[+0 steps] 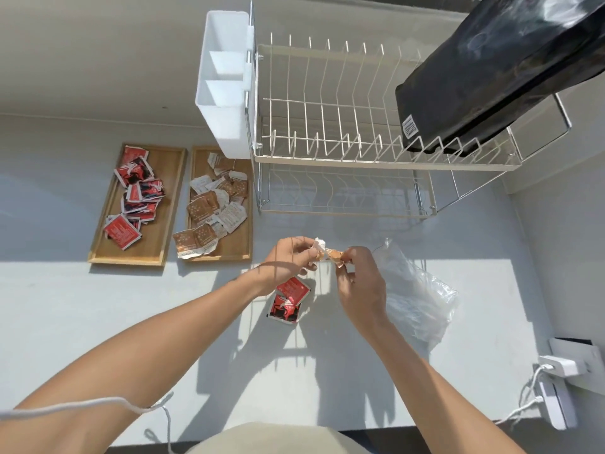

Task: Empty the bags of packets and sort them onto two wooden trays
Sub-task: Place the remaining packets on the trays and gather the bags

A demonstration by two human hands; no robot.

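pinching a crumpled brown packet (329, 255) between both hands.

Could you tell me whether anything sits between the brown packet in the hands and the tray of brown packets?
Nothing visible does. Both hands, left hand and right hand, hold the brown packet above bare counter; the brown-packet tray lies to the left, with open surface between.

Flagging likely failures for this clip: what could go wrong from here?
1. Both hands, left and right, pinch brown packets; one could slip out mid-air.
2. A brown packet overhangs the right tray's front corner and could be knocked off when more are added.
3. The red packets under the left wrist could get overlooked.
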